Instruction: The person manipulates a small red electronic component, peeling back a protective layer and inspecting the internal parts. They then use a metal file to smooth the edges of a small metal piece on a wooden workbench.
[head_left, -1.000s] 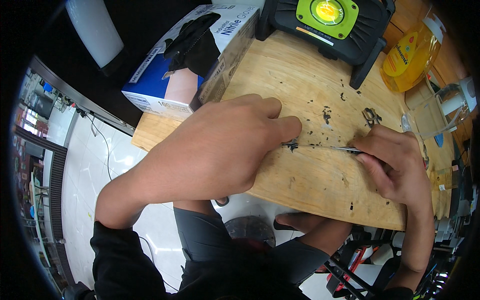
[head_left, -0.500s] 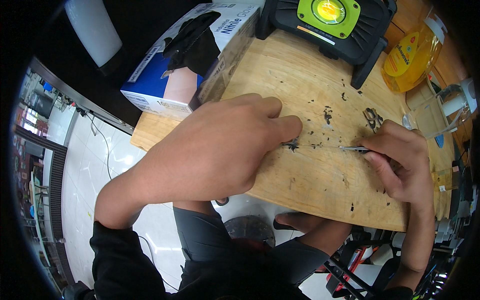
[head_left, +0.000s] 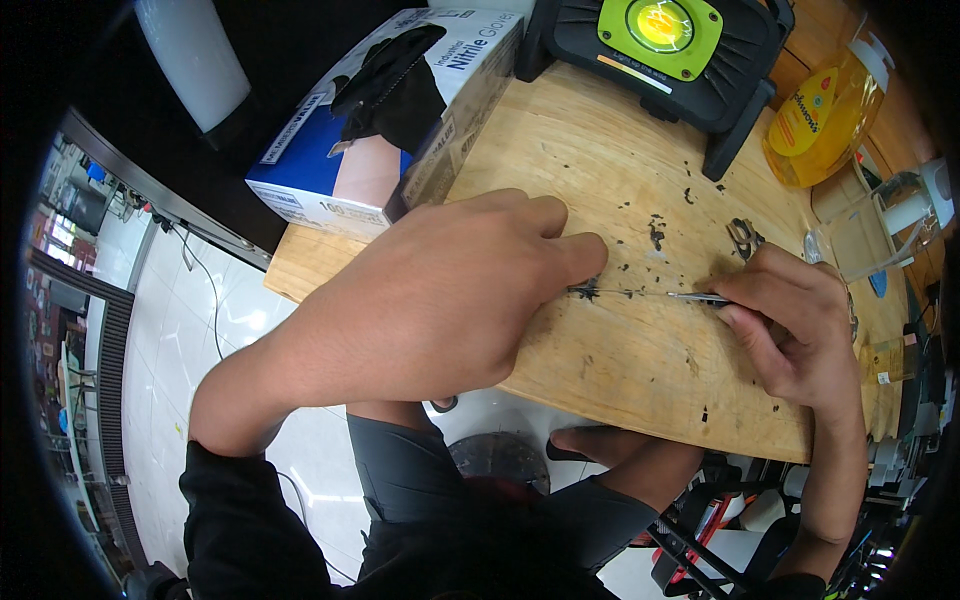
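Note:
My left hand [head_left: 450,285] is closed low over the wooden table, thumb and fingertips mostly hidden beneath it. Small dark shreds [head_left: 587,290] show beside its fingertips, and what it pinches is hidden. My right hand [head_left: 790,320] is closed around a slim, pointed metal tool [head_left: 697,297], its tip directed left. Between that tip and the shreds runs a fine pale strand [head_left: 640,292], close to the table surface. Whether the tool grips the strand is too small to tell. Just beyond my right hand lies a dark looped piece [head_left: 743,238].
Black scraps [head_left: 656,235] litter the wooden table [head_left: 590,140]. A glove box [head_left: 330,150] with a black glove poking out stands at far left. At the back are a lit work lamp [head_left: 660,50], a yellow liquid bottle [head_left: 815,115] and a clear pump bottle [head_left: 890,225].
My right hand and the metal tool have shifted slightly left, toward my left hand. My left hand has hardly moved.

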